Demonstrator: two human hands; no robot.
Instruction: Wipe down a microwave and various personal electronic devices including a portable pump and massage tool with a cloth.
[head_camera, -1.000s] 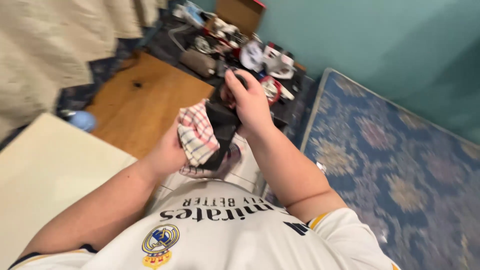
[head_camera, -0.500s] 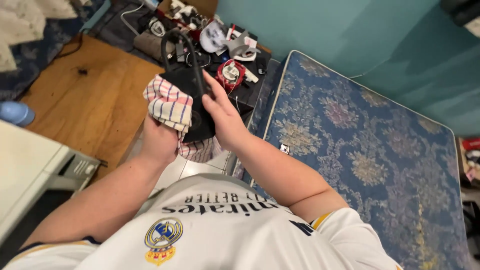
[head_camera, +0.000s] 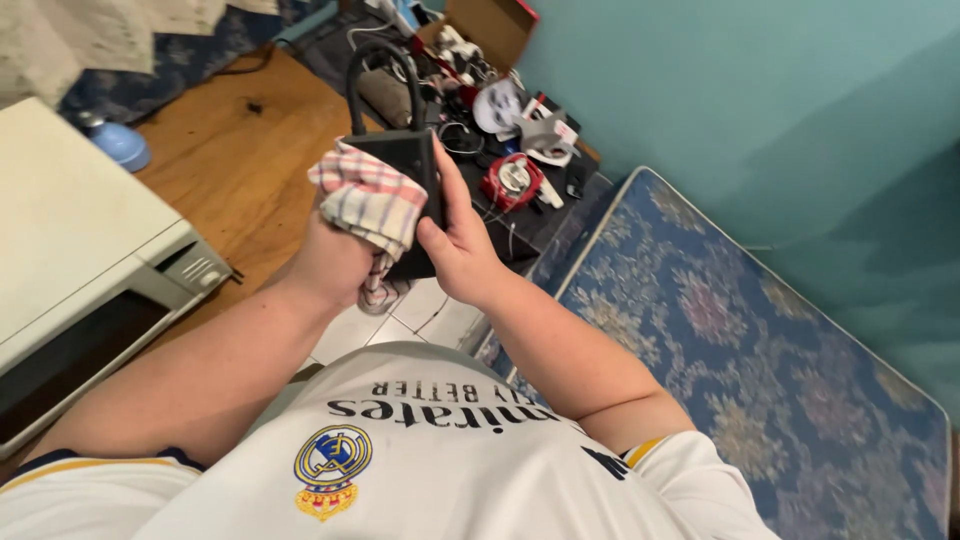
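Black box-shaped device (head_camera: 412, 190) with looped handle, being held upright in both hands, centre frame.

Right hand (head_camera: 462, 252) is gripping the device's lower edge from 4 o'clock, fingers wrapped closed around it; left hand (head_camera: 335, 262) is clutching a checked cloth (head_camera: 368, 200) bunched tight and pressing it against the device's face from 8 o'clock. Lying beyond: cluttered black stand (head_camera: 500, 170) at 1 o'clock (red round item among the oddments), wooden floor (head_camera: 225, 165) at 10 o'clock, white microwave (head_camera: 90, 270) at 9 o'clock, blue patterned mattress (head_camera: 760, 340) at 3 o'clock.
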